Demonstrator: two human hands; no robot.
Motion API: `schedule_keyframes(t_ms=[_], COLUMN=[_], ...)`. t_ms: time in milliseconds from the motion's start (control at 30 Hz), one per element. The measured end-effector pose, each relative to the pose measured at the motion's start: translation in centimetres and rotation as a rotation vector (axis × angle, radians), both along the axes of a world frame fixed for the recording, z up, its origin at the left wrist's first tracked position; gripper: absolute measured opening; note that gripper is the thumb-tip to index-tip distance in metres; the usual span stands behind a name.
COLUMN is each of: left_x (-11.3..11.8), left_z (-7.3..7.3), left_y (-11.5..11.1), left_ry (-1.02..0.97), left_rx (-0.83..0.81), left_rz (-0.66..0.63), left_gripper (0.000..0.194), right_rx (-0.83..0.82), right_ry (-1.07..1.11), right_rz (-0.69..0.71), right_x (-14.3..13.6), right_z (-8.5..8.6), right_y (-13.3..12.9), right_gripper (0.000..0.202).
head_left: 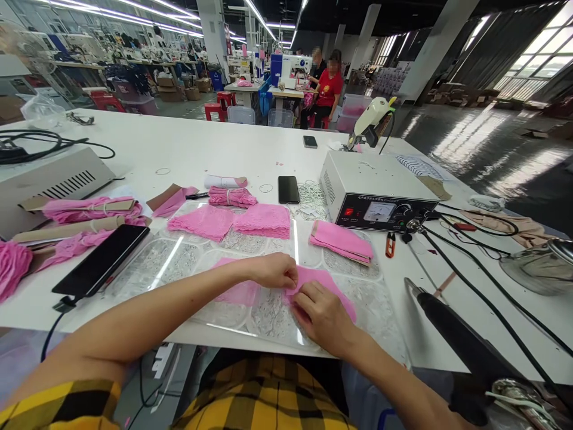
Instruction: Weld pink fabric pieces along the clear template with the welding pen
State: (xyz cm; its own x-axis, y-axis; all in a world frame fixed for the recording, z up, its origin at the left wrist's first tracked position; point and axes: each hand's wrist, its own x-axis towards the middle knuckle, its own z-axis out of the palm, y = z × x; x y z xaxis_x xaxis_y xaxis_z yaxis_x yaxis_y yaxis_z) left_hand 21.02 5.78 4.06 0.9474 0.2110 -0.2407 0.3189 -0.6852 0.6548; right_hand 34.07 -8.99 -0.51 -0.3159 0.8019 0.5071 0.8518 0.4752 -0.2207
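Observation:
My left hand [276, 270] is closed, its fingertips pinched at the left edge of a pink fabric piece [336, 290]. Just below it, my right hand [326, 315] has its fingers curled together on the same piece, close to its left end. The fabric lies on a clear patterned plastic mat [371, 301]. Beneath my left forearm is another thin pink piece [237, 294]. Beyond my hands rest two stacks of pink lace-edged pieces, one on the left [201, 222] and one on the right [263, 220]. A folded pink bundle [341, 240] lies to the right.
A grey control box [378, 190] with cables stands at the right, near orange snips [390, 245] and a black handheld tool [456, 334]. Phones lie behind the stacks [288, 190] and at the left [105, 257]. Tied pink bundles [89, 209] are at left. People sit in the background.

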Motion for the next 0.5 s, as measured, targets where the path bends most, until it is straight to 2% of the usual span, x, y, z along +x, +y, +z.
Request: schedule_keyframes(t_ms=[67,167,267,400,500], left_x=[0.1,0.2,0.1,0.0,-0.1], left_z=[-0.3,-0.7,-0.6,-0.3,0.0], left_y=[0.1,0.2,0.3,0.3,0.1], left_ry=[0.008,0.020,0.027,0.023,0.015], left_rx=[0.009,0.013,0.005,-0.008,-0.011], left_rz=[-0.010,-0.027,-0.038,-0.037,-0.028], left_gripper=[0.008,0.014,0.016,0.007,0.012], right_rx=[-0.012,-0.079,-0.131,-0.128,-0.117], right_ry=[0.025,0.126,0.217,0.219,0.203], right_rz=[-0.031,-0.071,-0.085,-0.126,-0.135], right_x=[-0.1,0.3,1.1,1.9,1.9], right_z=[-0.1,0.3,0.8,0.8,0.6], right_y=[0.2,0.0,-0.5,-0.7,-0.7], right_gripper=[0.015,0.020,0.016,0.005,0.009])
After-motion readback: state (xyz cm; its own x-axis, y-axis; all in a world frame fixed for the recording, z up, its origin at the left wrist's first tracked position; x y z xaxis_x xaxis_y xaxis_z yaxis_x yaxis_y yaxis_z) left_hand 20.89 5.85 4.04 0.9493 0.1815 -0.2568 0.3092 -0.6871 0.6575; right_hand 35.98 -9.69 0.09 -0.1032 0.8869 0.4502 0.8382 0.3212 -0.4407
